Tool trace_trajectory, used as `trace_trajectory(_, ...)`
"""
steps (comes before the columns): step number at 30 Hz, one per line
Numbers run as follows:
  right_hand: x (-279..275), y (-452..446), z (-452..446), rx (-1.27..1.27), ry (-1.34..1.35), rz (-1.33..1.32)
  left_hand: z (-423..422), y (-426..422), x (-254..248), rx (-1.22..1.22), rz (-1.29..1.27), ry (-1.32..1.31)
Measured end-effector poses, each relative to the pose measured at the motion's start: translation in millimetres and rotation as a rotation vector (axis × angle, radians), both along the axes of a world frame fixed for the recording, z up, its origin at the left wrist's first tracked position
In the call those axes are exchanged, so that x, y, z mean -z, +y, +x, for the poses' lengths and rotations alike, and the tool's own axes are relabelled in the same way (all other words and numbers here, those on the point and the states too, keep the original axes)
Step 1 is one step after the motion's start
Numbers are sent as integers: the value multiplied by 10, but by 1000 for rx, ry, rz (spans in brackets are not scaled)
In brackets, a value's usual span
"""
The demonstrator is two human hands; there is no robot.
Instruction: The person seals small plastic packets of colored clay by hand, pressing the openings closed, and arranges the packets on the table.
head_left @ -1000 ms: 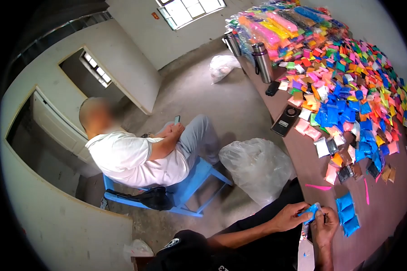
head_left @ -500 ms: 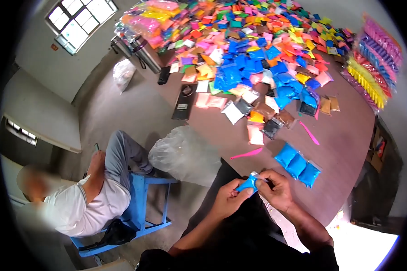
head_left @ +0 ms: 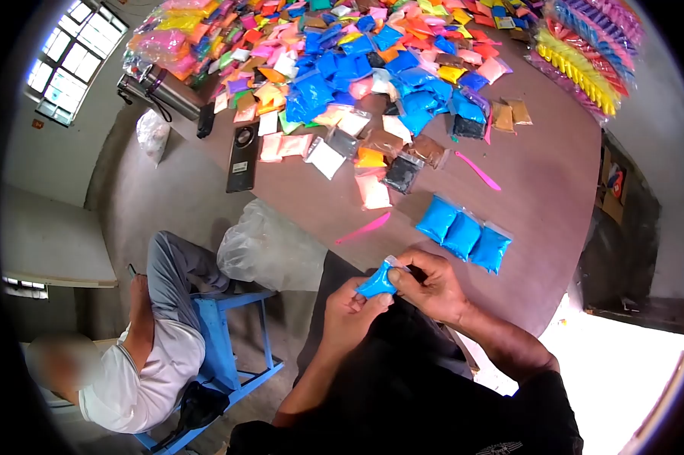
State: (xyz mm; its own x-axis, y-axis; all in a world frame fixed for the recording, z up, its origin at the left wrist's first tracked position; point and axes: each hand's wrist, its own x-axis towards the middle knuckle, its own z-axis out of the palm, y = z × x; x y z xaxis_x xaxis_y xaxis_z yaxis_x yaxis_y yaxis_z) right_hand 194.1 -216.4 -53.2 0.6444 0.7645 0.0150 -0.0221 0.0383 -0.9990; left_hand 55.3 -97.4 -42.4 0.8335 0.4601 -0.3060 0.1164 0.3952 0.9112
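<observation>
A small clear packet of blue clay-like material point(head_left: 375, 283) is held over my lap, just off the table's near edge. My left hand point(head_left: 348, 317) is closed around its lower left end, thumb along the side. With thumb and fingertips, my right hand point(head_left: 435, 291) pinches the packet near its upper, clear end. Beyond my hands, a row of three blue packets point(head_left: 461, 235) lies flat on the table. One pink plastic modelling tool point(head_left: 363, 227) rests by the table edge, and a second pink tool point(head_left: 478, 171) lies farther back.
Heaped coloured packets point(head_left: 342, 68) cover the far part of the brown table point(head_left: 543, 182). A dark phone point(head_left: 242, 158) and steel flasks point(head_left: 173, 92) stand or lie at its left. Bundled pink, yellow and blue tools point(head_left: 584, 57) lie far right. A seated person point(head_left: 148, 371) is at left.
My view has shifted, so the table and packets appear higher and farther left. Both hands keep hold of the blue packet, with my right fingers slightly repositioned at its upper end.
</observation>
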Motion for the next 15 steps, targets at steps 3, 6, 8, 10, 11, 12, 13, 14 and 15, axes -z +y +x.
trace_trajectory(3, -73, -25, 3, -74, 70, -66, -39, 70, 15, 34, 69, 59)
trace_trajectory(6, 5, 7, -13, -17, 18, 24, -55, 91, 14, 58, 81, 67)
trace_trajectory(8, 17, 28, -28, 12, -12, 39, -44, 54, 0, 45, 91, 55)
trace_trajectory(10, -1, 14, -24, 45, -47, 41, -16, 7, -29, 37, 89, 37)
trace_trajectory(11, -20, 8, -10, 23, -109, 36, -15, 15, -55, 19, 130, 42)
trace_trajectory(12, -41, 3, 6, 1, -171, 31, -18, 30, -64, 1, 173, 47)
trace_trajectory(13, -64, 6, 21, 12, -173, 23, -33, 56, -50, 13, 166, 44)
trace_trajectory(14, -90, 15, 38, 5, -249, 42, -58, 87, -25, 19, 223, 49)
trace_trajectory(15, -116, 11, 50, -4, -323, 63, -73, 96, 1, 24, 282, 54)
